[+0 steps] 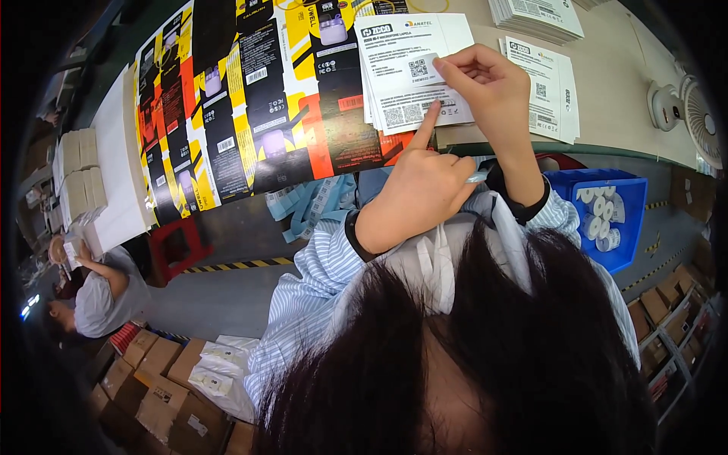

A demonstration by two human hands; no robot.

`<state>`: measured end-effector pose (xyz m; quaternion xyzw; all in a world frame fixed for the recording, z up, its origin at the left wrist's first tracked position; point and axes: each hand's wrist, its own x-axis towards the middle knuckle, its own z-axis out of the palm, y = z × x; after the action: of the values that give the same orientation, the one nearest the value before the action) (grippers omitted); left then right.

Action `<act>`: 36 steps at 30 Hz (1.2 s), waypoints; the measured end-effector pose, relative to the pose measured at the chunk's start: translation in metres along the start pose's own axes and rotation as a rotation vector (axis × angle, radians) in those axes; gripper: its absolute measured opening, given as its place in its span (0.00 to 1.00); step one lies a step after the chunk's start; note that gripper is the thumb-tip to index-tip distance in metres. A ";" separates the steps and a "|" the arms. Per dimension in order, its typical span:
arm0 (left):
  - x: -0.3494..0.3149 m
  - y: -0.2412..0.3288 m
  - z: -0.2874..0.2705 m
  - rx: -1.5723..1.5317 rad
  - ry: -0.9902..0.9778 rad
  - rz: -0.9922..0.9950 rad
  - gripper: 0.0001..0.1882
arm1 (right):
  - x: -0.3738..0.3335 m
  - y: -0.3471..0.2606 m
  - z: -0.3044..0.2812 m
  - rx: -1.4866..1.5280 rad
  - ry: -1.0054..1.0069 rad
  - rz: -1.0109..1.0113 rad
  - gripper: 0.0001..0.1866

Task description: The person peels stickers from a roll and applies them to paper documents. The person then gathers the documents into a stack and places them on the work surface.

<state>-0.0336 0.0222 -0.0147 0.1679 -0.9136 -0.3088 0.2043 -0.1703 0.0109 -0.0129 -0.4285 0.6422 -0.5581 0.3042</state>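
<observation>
A stack of white printed sheets (387, 57) lies at the table's near edge, on top of dark printed box blanks. My left hand (417, 186) reaches up from below, its index fingertip pressed on the top sheet's lower part. The other fingers curl in around a light-blue strip (476, 177), whose end pokes out beside them. Over the sheet's right side, my right hand (493, 83) pinches thumb against fingers at the edge of a small white label (419, 70) bearing a square code. Its fingers partly cover the sheet.
Black, yellow and orange box blanks (265, 91) spread leftward. More white sheets (561, 83) lie at the right, with a thicker stack (538, 19) behind and a white fan (698, 114) beyond. Label strips (315, 205) hang by my lap. A blue bin (633, 220) holds rolls. A person (114, 296) works at far left.
</observation>
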 end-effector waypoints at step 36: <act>0.015 0.010 -0.018 -0.083 -0.020 0.142 0.07 | -0.012 -0.001 -0.142 -0.095 0.250 0.219 0.11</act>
<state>-0.0397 0.0139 0.0091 0.0909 -0.9117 -0.3326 0.2235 -0.2882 0.0864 0.0148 -0.2974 0.7435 -0.5394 0.2603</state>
